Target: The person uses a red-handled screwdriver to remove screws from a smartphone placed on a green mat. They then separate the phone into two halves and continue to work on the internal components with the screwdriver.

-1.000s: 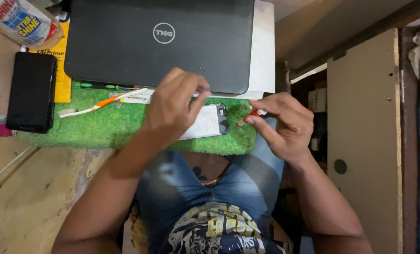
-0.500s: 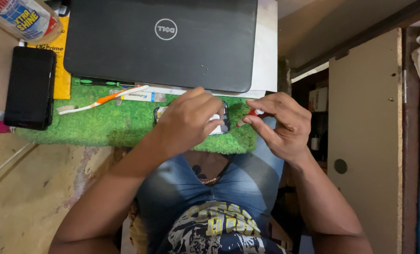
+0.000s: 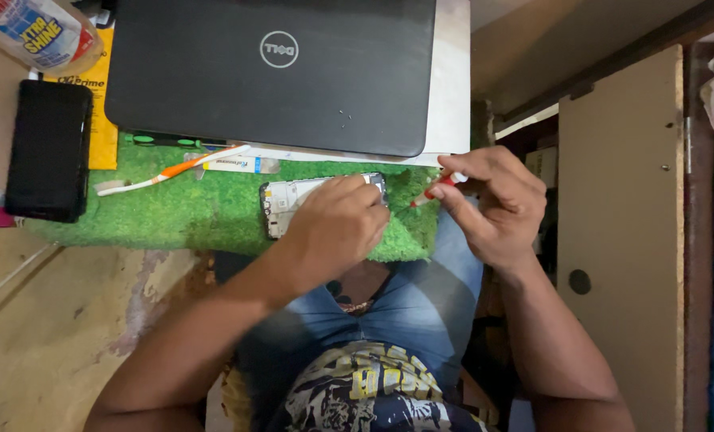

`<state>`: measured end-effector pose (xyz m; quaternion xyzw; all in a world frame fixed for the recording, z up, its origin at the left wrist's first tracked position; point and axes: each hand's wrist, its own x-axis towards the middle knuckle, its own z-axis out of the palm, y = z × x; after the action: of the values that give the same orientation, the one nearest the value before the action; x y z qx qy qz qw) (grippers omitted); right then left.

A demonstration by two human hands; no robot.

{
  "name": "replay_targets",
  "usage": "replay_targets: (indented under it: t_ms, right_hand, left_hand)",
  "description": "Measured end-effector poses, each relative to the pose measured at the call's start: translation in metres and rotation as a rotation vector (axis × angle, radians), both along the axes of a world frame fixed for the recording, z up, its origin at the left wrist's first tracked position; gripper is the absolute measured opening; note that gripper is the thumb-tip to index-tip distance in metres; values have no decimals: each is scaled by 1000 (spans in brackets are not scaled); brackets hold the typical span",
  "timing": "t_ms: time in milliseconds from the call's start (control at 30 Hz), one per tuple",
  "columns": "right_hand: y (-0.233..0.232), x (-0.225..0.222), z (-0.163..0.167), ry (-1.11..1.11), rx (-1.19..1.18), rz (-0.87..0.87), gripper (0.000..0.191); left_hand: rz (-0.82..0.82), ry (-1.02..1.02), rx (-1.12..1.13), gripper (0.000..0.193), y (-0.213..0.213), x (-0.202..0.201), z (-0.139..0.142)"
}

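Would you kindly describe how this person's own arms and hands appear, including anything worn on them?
Both forearms are bare as far as the head view shows; no sleeve, watch or bracelet reaches them. The left hand and the right hand wear no gloves, and I can make out no ring on the fingers. No markings are visible.

Left hand (image 3: 337, 228) flat, right hand (image 3: 493, 204) pinched.

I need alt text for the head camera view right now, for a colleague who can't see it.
On a green turf mat, the left hand presses on an opened phone body while the right hand holds a small red-handled tool pointed at it. A closed black laptop, an orange toothbrush and a black phone lie nearby.
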<state>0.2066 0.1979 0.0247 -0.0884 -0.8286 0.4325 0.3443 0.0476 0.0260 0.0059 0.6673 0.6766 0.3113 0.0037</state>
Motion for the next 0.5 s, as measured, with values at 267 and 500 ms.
replay_targets:
  t_ms: [267,500]
  right_hand:
    - [5,4,0,14,2,-39,28]
    - [5,5,2,26,-51,-22,27]
  left_hand:
    - [18,56,-35,10,3,10,5]
    - [39,44,22,11,3,14,7]
